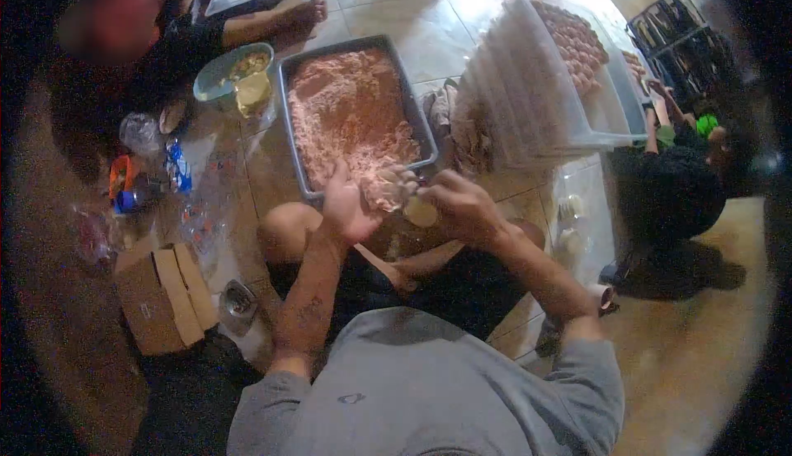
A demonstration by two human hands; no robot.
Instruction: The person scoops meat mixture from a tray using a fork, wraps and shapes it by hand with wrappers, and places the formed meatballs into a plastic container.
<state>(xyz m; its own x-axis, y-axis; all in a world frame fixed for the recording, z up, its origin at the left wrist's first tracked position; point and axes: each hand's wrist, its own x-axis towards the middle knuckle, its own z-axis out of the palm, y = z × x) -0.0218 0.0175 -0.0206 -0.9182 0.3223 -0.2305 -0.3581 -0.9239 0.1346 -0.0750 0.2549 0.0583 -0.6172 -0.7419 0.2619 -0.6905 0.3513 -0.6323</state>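
A dark rectangular tub (424, 126) on the floor holds a pinkish, crumbly mixture (355, 97). My left hand (348, 208) is at the tub's near edge, palm up with its fingers in or against the mixture. Beside it, over the near right corner, my right hand (460, 204) is closed around something pale and roundish (421, 211), too blurred to name. A lump of the mixture (384, 192) lies between the two hands.
Stacked clear bins (528, 85) with round pinkish pieces stand at the right. A green-tinted container (216, 79), bags and a cardboard box (161, 299) are at the left. One person's arm (264, 27) reaches in at upper left; another person (668, 192) sits far right.
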